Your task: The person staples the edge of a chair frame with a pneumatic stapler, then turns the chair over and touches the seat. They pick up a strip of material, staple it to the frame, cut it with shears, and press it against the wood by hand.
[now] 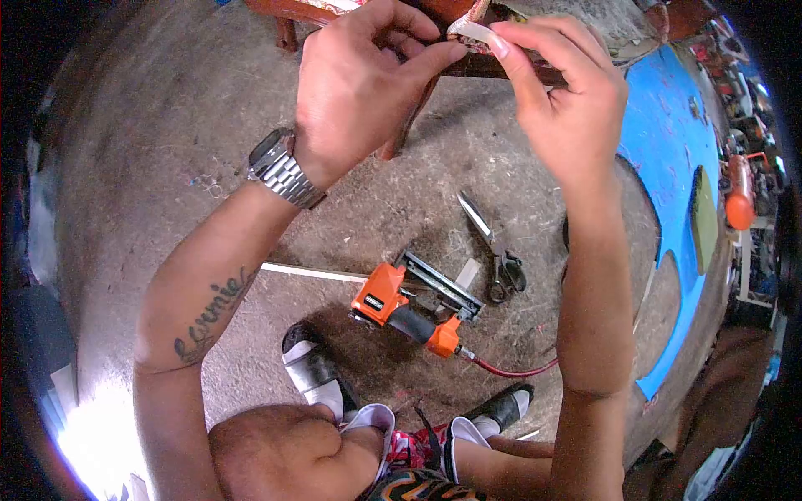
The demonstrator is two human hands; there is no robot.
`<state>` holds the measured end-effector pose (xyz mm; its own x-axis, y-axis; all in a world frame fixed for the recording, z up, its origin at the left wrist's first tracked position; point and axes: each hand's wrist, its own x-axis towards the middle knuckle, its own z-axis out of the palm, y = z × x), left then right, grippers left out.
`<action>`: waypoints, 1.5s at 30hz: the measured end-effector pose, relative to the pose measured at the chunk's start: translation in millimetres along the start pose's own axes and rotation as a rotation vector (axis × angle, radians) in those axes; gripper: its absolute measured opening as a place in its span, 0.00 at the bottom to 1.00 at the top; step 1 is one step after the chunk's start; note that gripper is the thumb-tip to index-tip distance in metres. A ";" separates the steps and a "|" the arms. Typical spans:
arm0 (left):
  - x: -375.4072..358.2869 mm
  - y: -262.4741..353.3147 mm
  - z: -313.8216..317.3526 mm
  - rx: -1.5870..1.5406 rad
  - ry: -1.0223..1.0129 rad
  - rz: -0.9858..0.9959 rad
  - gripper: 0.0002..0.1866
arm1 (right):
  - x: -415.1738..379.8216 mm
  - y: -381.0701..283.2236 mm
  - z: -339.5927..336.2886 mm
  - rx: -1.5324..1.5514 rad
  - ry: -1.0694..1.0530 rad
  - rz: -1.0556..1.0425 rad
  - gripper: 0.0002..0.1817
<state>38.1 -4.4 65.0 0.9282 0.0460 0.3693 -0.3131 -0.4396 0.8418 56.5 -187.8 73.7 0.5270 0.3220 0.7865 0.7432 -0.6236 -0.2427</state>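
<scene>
At the top of the view, my right hand [576,96] pinches a short white strip [474,32] between thumb and fingers. The strip runs left to the edge of a reddish-brown wooden furniture frame [476,67] with patterned fabric on it. My left hand [359,79], with a metal watch on its wrist, is beside the strip's other end. Its fingers are curled and the thumb points at the frame's edge; what lies between them, if anything, is hidden.
On the concrete floor lie an orange and black air stapler [409,309] with a red hose [510,371], and open scissors [493,242]. A thin pale strip [313,271] lies left of the stapler. Blue sheet material [668,159] spreads at the right, near an orange machine [740,196].
</scene>
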 end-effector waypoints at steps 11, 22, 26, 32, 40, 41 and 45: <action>2.1 -18.2 5.3 0.051 -0.006 0.100 0.12 | 4.8 -6.8 -6.9 -0.158 -0.080 -0.098 0.08; 0.3 -19.5 5.4 -0.074 -0.071 0.013 0.11 | 11.4 5.1 -12.8 0.039 -0.220 -0.060 0.08; 2.6 -24.5 6.2 -0.035 -0.061 0.085 0.10 | 7.0 6.9 -2.7 -0.040 -0.079 -0.160 0.08; 2.8 -25.0 5.3 -0.006 -0.040 0.150 0.11 | 9.4 4.4 -1.9 -0.096 -0.029 -0.245 0.10; 5.4 -26.5 4.7 0.145 0.057 0.252 0.14 | 7.6 6.9 3.3 -0.112 -0.012 -0.278 0.11; 6.2 -21.9 2.7 0.212 0.080 0.247 0.16 | 7.5 10.2 3.6 -0.111 -0.009 -0.312 0.13; 9.6 -12.1 5.8 0.229 0.295 0.365 0.34 | 14.4 12.0 -1.8 0.026 -0.099 -0.180 0.07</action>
<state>52.0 -3.8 56.1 0.6603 0.0891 0.7457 -0.5232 -0.6576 0.5420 72.3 -191.9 83.1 0.4218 0.4955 0.7593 0.8386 -0.5317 -0.1189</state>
